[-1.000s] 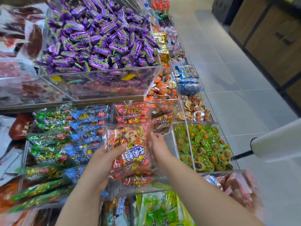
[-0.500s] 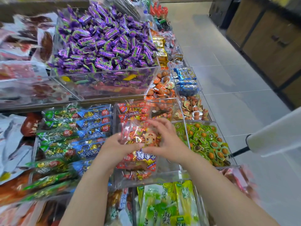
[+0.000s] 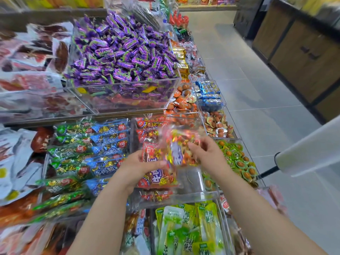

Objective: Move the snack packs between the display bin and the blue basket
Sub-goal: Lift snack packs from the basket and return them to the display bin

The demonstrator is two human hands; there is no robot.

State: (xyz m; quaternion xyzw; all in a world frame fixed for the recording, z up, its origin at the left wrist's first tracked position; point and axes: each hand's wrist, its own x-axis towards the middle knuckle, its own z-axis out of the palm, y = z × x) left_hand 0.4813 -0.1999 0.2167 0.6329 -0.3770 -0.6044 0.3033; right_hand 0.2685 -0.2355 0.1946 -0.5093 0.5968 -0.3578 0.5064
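A clear acrylic display bin [image 3: 200,195] in the middle of the shelf holds red and gold snack packs [image 3: 156,178]. My left hand [image 3: 139,167] grips one of these red packs from the left, thumb over its front. My right hand [image 3: 206,154] pinches another red and gold pack [image 3: 179,144], blurred and lifted above the bin, tilted toward the right. The two hands are close together over the bin. No blue basket is in view.
Green and blue snack packs [image 3: 88,155] fill the bin to the left. Purple candies [image 3: 121,52] are heaped behind. Green egg packs [image 3: 237,159] lie to the right, green pouches [image 3: 187,230] in front. A white roll [image 3: 309,151] juts in from the right over the tiled aisle.
Both hands have lifted from the bin's stack. The packs have come apart: my right hand has raised one up and to the right while my left keeps a lower one.
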